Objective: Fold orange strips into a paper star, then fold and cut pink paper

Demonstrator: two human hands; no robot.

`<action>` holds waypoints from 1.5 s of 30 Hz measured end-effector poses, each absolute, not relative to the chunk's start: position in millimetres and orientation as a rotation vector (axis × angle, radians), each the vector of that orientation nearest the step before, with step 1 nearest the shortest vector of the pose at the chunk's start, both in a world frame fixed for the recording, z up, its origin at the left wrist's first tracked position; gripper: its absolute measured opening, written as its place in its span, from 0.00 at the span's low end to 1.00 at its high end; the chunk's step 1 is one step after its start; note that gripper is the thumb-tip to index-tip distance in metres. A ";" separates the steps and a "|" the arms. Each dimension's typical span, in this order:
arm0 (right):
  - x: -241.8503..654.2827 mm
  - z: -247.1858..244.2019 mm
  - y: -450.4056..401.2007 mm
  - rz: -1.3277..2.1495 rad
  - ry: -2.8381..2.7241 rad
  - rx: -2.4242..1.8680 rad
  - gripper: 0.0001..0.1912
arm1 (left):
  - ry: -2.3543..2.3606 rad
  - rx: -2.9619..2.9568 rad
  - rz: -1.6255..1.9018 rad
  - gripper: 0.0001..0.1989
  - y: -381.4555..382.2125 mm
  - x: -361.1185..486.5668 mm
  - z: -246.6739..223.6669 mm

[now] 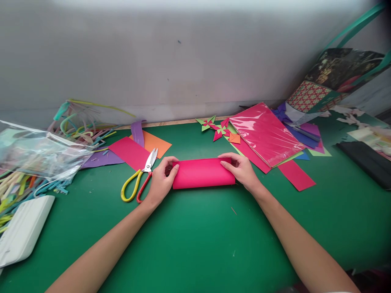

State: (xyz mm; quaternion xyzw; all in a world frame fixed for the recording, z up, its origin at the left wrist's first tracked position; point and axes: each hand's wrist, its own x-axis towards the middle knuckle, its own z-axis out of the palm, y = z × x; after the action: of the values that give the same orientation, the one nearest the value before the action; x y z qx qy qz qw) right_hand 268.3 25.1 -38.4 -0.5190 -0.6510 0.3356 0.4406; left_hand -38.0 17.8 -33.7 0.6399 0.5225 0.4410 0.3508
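A bright pink sheet of paper (203,175), bent over on itself into a long rounded strip, lies across the green table in front of me. My left hand (163,179) pinches its left end, thumb on top and fingers behind. At the right end my right hand (240,169) grips the upper corner in the same way. Just left of my left hand lie scissors (148,167) with one yellow and one red handle, blades slightly apart. Behind them are a red paper piece (131,152), an orange paper piece (155,144) and a purple strip (138,132).
Folded paper stars (218,128) and a plastic-wrapped pack of red paper (265,134) lie at the back right. Pipe cleaners with a clear plastic bag (39,154) and a white device (26,230) crowd the left. A black case (365,162) and a patterned bag (317,95) are far right.
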 end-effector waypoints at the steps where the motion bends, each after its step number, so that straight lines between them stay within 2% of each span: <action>1: 268.3 -38.5 25.2 0.836 -1.616 -1.291 0.11 | 1.352 1.655 1.139 0.09 17.8 -38.0 -33.9; 45: 266.6 -36.4 24.4 0.983 -1.474 -1.236 0.12 | 1.395 1.649 1.184 0.09 17.3 -38.6 -31.0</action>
State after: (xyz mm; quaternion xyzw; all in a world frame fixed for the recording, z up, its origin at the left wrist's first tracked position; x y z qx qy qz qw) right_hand 266.6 24.4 -36.4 -0.5045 -0.6019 0.4014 0.4712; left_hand -38.6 17.3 -31.0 0.6312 0.5342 0.4532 0.3329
